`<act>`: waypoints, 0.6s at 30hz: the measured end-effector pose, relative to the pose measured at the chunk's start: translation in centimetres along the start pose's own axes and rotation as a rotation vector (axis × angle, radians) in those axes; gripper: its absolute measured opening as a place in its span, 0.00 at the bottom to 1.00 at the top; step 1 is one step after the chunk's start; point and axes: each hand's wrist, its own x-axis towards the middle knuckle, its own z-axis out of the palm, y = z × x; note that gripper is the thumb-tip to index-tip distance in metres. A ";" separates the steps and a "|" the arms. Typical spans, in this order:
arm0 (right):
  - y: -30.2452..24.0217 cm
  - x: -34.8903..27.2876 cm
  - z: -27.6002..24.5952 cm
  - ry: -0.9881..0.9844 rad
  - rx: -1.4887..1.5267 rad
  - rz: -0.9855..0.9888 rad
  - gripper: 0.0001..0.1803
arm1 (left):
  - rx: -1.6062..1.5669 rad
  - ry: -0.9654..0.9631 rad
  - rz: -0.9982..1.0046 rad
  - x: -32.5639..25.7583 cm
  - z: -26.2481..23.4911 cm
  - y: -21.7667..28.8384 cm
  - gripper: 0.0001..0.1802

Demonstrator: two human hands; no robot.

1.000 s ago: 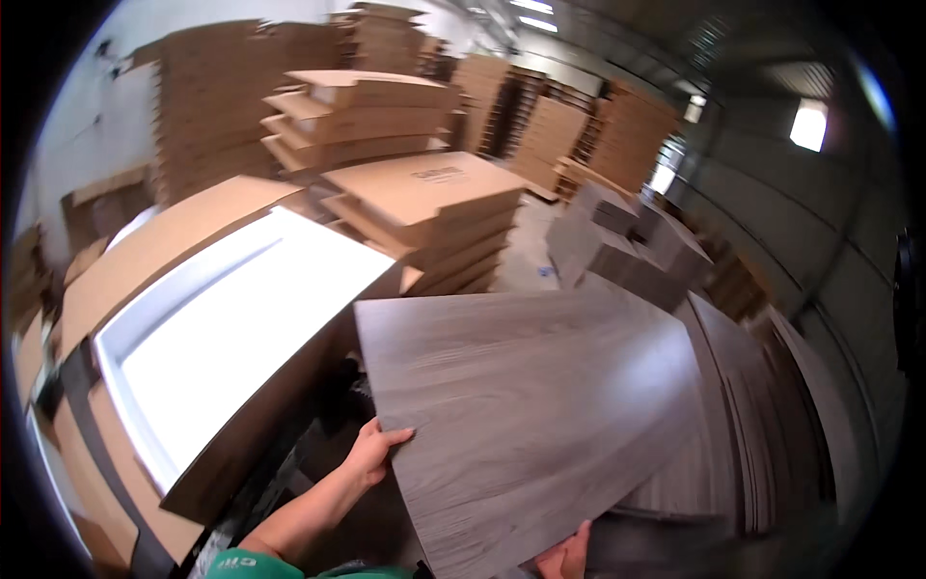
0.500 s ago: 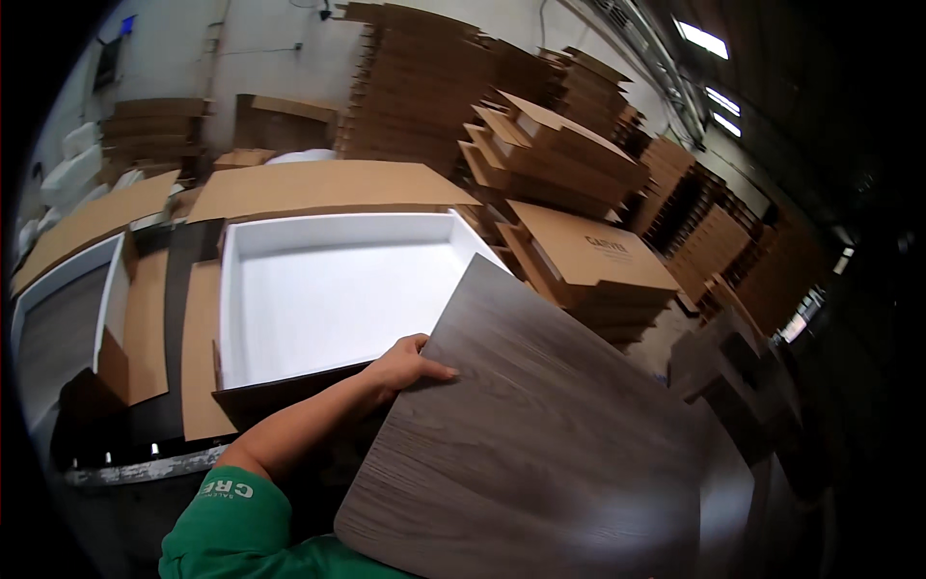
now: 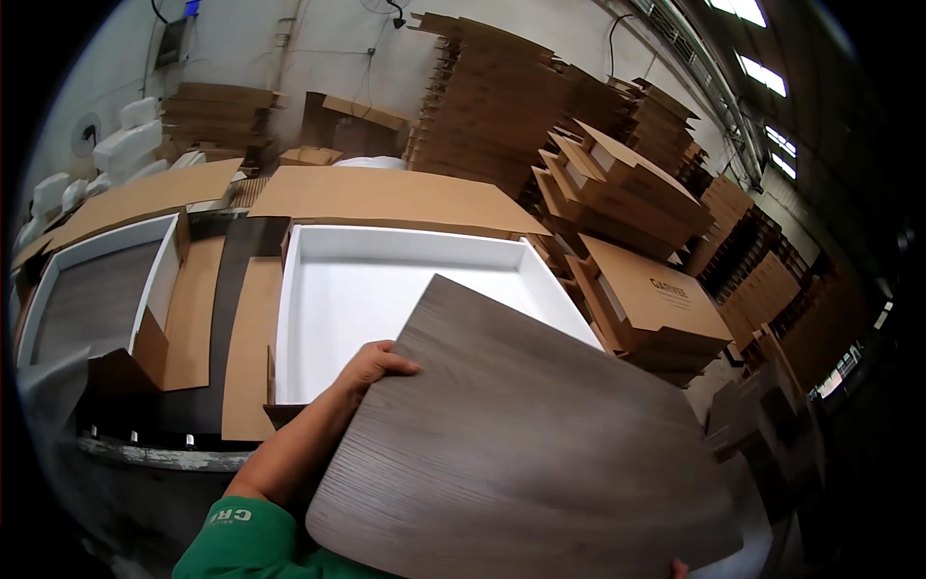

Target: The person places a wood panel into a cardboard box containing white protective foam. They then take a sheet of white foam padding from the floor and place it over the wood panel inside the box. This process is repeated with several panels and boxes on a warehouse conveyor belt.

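Observation:
A grey-brown wood-grain panel (image 3: 540,434) with rounded corners is tilted in front of me, its far corner over an open cardboard box (image 3: 405,198). My left hand (image 3: 371,369) grips the panel's left edge, thumb on top and fingers beneath. Of my right hand (image 3: 680,569) only a fingertip or thumb shows, at the panel's lower right edge; its other fingers are hidden under the panel. Inside the box lies a white tray-like frame (image 3: 338,289) with raised sides. The panel covers the frame's near right part.
Left of it, another open box (image 3: 193,328) holds a white frame with a grey-brown panel inside. Both boxes rest on a dark conveyor (image 3: 241,275) with a worn metal rail (image 3: 164,457). Flat cartons (image 3: 656,299) are stacked at right, taller piles behind. White foam pieces (image 3: 130,145) lie far left.
The panel has swung left and levelled out somewhat, its left edge still in my left hand. A bit of my right hand now shows at its lower edge. My view has shifted left.

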 end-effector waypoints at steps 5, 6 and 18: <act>3.2 0.2 8.5 -0.200 -0.058 0.017 0.25 | -0.066 0.079 0.072 0.8 -9.0 1.4 0.18; 4.3 0.9 10.0 -0.370 0.057 0.091 0.22 | -0.076 0.124 0.091 0.8 -10.7 1.8 0.17; 18.4 4.2 25.5 -0.694 0.064 0.404 0.20 | -0.040 0.408 0.163 1.7 -23.3 3.9 0.13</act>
